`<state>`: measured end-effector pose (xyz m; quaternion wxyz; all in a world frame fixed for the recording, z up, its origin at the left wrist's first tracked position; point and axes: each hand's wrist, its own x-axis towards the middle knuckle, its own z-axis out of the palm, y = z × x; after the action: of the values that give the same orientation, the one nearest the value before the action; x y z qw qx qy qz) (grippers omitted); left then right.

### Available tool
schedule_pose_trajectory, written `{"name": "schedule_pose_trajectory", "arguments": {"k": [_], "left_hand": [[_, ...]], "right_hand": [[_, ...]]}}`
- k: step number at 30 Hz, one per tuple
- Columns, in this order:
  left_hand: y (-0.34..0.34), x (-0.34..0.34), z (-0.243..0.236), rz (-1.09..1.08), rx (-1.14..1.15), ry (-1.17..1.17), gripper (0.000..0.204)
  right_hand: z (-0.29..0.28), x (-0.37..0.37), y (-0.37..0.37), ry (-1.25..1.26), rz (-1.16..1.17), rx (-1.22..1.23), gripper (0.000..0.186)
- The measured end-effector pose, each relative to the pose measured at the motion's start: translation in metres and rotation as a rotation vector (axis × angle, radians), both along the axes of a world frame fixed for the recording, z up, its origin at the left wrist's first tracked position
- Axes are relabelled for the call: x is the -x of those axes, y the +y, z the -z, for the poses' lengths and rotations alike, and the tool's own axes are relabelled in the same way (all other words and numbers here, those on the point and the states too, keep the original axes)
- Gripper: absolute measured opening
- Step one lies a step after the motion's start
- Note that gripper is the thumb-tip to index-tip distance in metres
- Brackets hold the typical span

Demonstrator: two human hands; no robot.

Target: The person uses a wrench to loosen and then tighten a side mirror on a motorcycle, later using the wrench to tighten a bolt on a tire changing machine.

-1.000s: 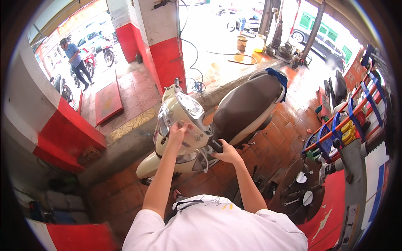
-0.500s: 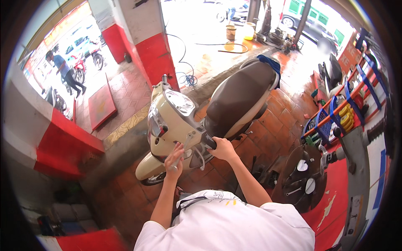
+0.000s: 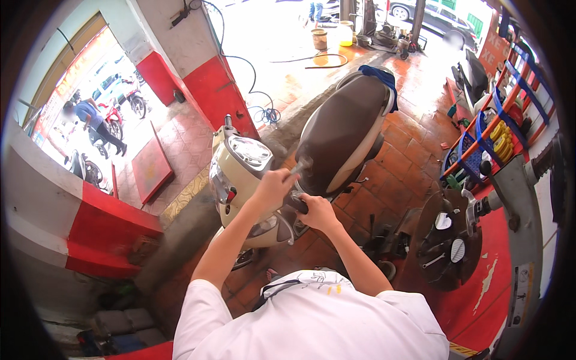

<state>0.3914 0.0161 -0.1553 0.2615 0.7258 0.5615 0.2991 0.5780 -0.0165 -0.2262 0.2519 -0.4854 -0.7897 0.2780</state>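
A cream scooter (image 3: pixel 236 183) with a brown seat (image 3: pixel 342 132) stands before me, its handlebar nearest. My right hand (image 3: pixel 318 212) is wrapped round the dark handlebar grip (image 3: pixel 295 203) on the near side. Just left of it, my left hand (image 3: pixel 277 187) is closed over the handlebar area, with a small greyish metal tool (image 3: pixel 297 169) sticking out past the fingers toward the seat. That tool is blurred, and its exact kind does not show. The round instrument cluster (image 3: pixel 251 152) lies beyond my left hand. My left forearm hides part of the front panel.
A brown round tray (image 3: pixel 432 271) with wrenches and other tools stands at right, beside a grey metal stand (image 3: pixel 521 240). An orange and blue rack (image 3: pixel 480 147) is farther right. A red-and-white pillar (image 3: pixel 213 90) rises behind the scooter. Another person (image 3: pixel 93 120) bends outside at left.
My left hand has moved up and right with the tool, from the scooter's front panel to beside the right hand. The right hand keeps its grip. The person outside has bent over.
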Motion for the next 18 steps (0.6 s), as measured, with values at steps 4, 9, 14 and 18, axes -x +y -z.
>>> {"name": "schedule_pose_trajectory", "arguments": {"k": [4, 9, 14, 18], "left_hand": [[0.020, 0.038, 0.036, -0.367, 0.172, -0.295, 0.031], [-0.014, 0.065, 0.063, -0.582, 0.102, -0.965, 0.022], [-0.081, 0.052, 0.079, -0.574, -0.089, -1.204, 0.021], [-0.123, 0.032, 0.117, -0.489, -0.350, -1.060, 0.027]], "right_hand": [[-0.002, 0.004, -0.002, -0.011, -0.013, 0.008, 0.039], [-0.002, 0.004, -0.001, -0.013, -0.045, 0.003, 0.036], [-0.003, 0.003, 0.001, -0.082, -0.017, 0.000, 0.035], [-0.008, 0.007, -0.001, -0.110, -0.024, -0.002, 0.035]]}}
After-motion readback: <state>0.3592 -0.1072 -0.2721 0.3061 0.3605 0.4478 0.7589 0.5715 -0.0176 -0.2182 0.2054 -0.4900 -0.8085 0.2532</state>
